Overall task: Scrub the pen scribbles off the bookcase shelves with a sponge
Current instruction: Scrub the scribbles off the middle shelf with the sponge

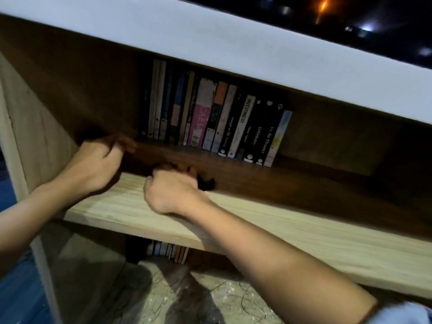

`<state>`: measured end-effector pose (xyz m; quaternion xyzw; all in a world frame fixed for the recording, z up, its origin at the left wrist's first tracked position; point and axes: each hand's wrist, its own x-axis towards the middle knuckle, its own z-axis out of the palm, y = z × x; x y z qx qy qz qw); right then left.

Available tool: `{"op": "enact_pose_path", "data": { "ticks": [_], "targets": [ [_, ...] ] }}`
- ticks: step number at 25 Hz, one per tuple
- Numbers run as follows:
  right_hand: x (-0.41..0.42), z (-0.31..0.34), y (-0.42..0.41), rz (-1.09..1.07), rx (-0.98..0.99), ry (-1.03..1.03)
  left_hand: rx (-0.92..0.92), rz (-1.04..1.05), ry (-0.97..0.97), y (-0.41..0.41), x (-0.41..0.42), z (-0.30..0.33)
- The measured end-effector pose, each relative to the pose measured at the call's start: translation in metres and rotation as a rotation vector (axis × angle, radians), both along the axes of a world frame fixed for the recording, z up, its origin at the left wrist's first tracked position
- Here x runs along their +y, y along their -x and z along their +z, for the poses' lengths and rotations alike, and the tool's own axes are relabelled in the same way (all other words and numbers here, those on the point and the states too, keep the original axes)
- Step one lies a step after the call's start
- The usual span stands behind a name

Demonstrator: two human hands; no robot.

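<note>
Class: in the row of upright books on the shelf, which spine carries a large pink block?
The book with the pink spine, near the middle of the row of books, lettered in pale capitals. Its neighbours are black, white, tan or blue; only this one shows pink.

Both hands reached into the bookcase above the light wooden shelf (280, 232). The right hand (174, 191) curled on the shelf's front part, gripping something dark and blurred. The left hand (98, 160) hovered curled left of it. Books (217, 118) stood behind.
</note>
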<state>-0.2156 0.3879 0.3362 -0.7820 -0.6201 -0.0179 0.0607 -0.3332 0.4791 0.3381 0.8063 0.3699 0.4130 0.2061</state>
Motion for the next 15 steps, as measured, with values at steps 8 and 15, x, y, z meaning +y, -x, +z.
{"op": "enact_pose_path", "data": {
  "ticks": [8, 15],
  "targets": [
    [-0.167, -0.010, -0.065, -0.359, -0.088, -0.147, 0.182, -0.136, 0.020, 0.028, -0.015, 0.000],
    [-0.074, -0.021, 0.090, -0.056, -0.331, -0.180, 0.470, -0.120, 0.035, 0.060, -0.033, 0.044]
  ]
}}
